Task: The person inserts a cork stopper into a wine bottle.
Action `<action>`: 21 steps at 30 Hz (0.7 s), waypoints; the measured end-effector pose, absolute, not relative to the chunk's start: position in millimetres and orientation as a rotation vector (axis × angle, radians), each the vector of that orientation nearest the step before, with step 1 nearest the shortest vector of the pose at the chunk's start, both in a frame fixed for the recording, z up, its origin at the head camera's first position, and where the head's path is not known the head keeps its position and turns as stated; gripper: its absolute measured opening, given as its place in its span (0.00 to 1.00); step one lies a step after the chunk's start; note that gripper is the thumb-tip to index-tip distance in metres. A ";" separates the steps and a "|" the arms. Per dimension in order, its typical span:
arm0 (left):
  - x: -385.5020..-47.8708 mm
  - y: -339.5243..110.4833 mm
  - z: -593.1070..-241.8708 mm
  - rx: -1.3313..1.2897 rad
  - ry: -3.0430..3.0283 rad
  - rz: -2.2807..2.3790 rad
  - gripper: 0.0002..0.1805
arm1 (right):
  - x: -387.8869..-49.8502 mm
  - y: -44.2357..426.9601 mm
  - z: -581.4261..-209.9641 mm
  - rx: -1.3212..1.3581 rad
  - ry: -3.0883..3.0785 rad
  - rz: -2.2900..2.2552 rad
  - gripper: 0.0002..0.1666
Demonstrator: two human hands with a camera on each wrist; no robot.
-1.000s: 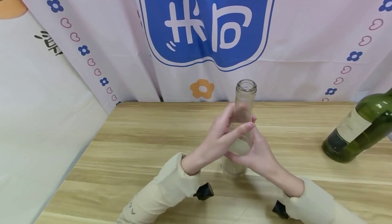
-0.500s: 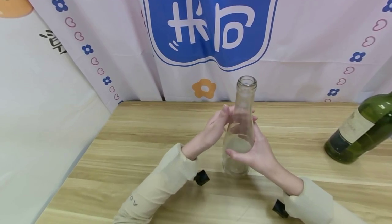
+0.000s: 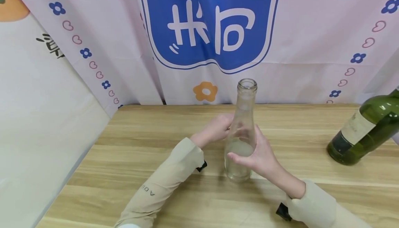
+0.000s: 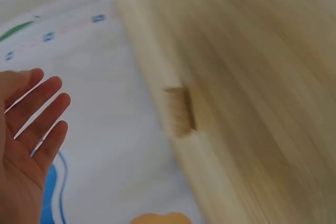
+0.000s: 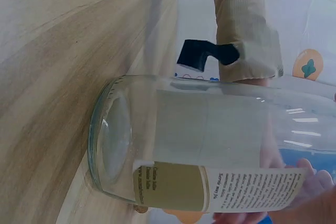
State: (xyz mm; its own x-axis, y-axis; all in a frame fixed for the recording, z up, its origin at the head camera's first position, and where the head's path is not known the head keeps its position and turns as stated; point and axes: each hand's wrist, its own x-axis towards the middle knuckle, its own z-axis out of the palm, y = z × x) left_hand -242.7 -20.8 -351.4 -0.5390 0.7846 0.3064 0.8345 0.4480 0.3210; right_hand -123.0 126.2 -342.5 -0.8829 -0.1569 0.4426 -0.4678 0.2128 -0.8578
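Note:
A clear glass bottle (image 3: 239,148) with no stopper in its mouth stands upright on the wooden table. My right hand (image 3: 265,157) holds it from the right, thumb across the near side. In the right wrist view the bottle (image 5: 210,114) shows a printed paper label. My left hand (image 3: 215,129) is just left of and behind the bottle, its fingertips partly hidden in the head view. The left wrist view shows this left hand (image 4: 31,124) with loosely extended fingers and nothing in them. A brown cork-like piece (image 4: 179,111), blurred, lies by the table's far edge.
A green wine bottle (image 3: 358,134) with a pale label leans at the right. Behind the wooden table (image 3: 124,172) hangs a printed curtain (image 3: 299,48). A white cloth (image 3: 46,117) covers the left side. Both wrists carry black camera mounts.
My left hand has let go of the clear bottle's neck and moved down and left behind it. The right hand keeps its grip. The bottle stays standing in about the same spot.

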 end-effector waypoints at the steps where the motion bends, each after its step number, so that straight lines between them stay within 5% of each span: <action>1: -245.9 -20.4 -355.7 -1.458 -2.613 -0.604 0.11 | -122.8 126.3 -343.1 0.593 -2.230 1.722 0.41; 21: -273.4 -21.2 -391.7 -1.488 -2.825 -0.241 0.09 | -122.5 127.0 -343.1 0.594 -2.235 1.700 0.39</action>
State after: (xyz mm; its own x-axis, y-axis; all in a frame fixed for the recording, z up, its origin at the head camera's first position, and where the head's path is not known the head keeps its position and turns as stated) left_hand -273.4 -21.2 -391.7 -0.5667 0.8238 0.0162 0.8146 0.5573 0.1609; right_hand -122.5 127.0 -343.1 -0.8791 -0.1576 0.4498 -0.4756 0.2271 -0.8498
